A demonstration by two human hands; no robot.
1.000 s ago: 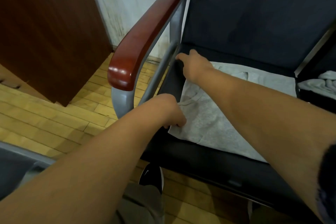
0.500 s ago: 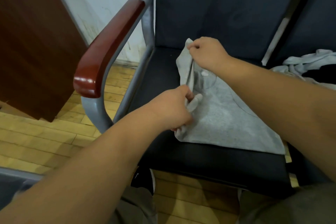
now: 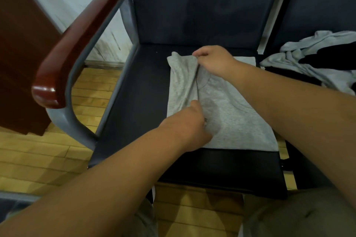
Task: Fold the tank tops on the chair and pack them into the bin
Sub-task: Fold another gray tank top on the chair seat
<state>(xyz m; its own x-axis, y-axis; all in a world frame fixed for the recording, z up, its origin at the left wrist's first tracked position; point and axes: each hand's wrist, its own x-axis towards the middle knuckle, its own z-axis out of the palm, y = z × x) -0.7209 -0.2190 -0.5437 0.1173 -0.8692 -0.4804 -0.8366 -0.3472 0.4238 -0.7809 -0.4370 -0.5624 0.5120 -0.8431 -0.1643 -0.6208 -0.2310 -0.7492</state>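
Armrest of glossy red-brown wood [image 3: 77, 50] sits well to the left of your left hand, on the grey metal frame of a dark chair [image 3: 138, 102]. Below it, wooden floor [image 3: 38, 156] shows.

Your left hand [image 3: 188, 123] reaches onto the seat, knuckles up. Its fingers curl down into the near part of a grey tank top [image 3: 240, 121] and its thumb points away from you along a fold line. It grips the cloth there, though the fingertips are hidden under the hand.

From that hand a narrow, rumpled flap of the top's left side runs away from you, turned over towards the middle of the garment. Your right hand [image 3: 213, 61], beyond and slightly right of the left, pinches the far end of that flap between thumb and curled fingers.

The rest of the tank top lies flat on the seat, to the right of both hands and under your right forearm. Well to the right of your right hand, on the neighbouring seat, lies a loose heap of pale grey and black clothes [image 3: 316, 59].
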